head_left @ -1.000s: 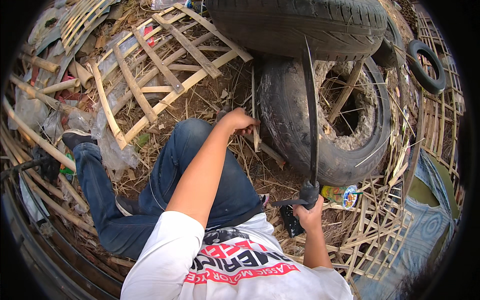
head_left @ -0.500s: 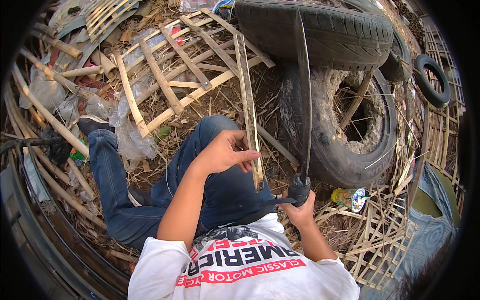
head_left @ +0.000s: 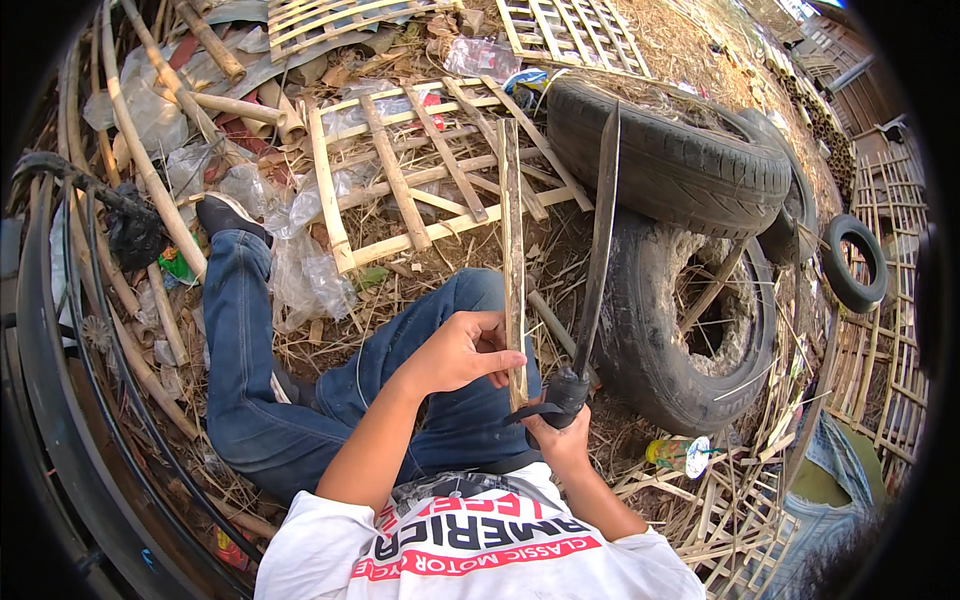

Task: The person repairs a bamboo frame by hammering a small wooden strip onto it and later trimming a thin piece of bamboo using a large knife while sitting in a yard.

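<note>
My left hand (head_left: 462, 352) pinches a long split bamboo strip (head_left: 513, 250) near its lower end, holding it upright in front of my bent knee. Its thumb lies across the strip's face. Just to the right, my right hand (head_left: 562, 442) is wrapped round the black handle of a machete (head_left: 602, 225). The blade points up and away, leaning slightly right, with a gap between it and the strip's upper part. A dark strap hangs from the handle, by the strip's foot. Beyond the strip a lattice panel of bamboo slats (head_left: 395, 185) lies on the ground.
Two big tyres, one upper (head_left: 665, 150) and one lower (head_left: 625, 320), stand at the right. A small tyre (head_left: 855, 262) lies farther right. A printed cup (head_left: 680, 455) sits near bamboo scraps. Bamboo poles (head_left: 150, 180) and plastic bags (head_left: 310, 285) lie left, beside a black metal frame (head_left: 60, 440).
The view has shifted, showing more ground ahead. The machete's handle has come left, closer to the bamboo strip's lower end, and its blade leans more. Both hands keep their holds.
</note>
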